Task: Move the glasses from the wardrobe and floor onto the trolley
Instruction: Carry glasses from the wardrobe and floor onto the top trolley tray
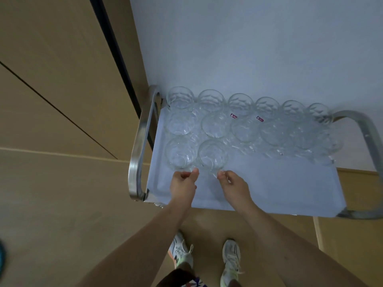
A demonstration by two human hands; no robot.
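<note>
Glasses crowd the trolley (259, 189) surface; left hand (183, 186) and right hand (233, 186) each pinch a front-row glass, one (179, 154) beside the other (213, 155). Letting go carelessly could knock neighbouring rims together, since they stand nearly touching.

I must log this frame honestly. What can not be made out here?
Head view only:
- Exact count of glasses: clear ones overlap at right.
- Whether left hand or right hand grips a glass: fingers curl at the bases.
- Trolley lower part: hidden by its top.
- Wardrobe inside: not shown.
</note>
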